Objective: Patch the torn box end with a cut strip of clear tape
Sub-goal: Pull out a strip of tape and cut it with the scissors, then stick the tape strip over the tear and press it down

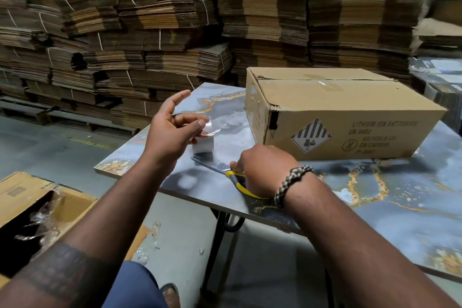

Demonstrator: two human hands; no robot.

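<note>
A brown cardboard box (350,112) printed with a lithium battery label lies on the marbled table (400,195). Its near left corner is torn open at a dark gap (273,120). My left hand (172,132) is raised over the table's left part and pinches a cut strip of clear tape (210,127) between thumb and fingertip; the other fingers are spread. My right hand (262,170) rests on the table just in front of the box, closed over the yellow-and-black handles of scissors (225,170), whose blades lie flat and point left.
High stacks of flattened cardboard (175,32) fill the background. An open carton (37,207) with crumpled clear plastic inside stands on the floor at lower left. Bits of tape lie on the floor (155,232) under the table's edge.
</note>
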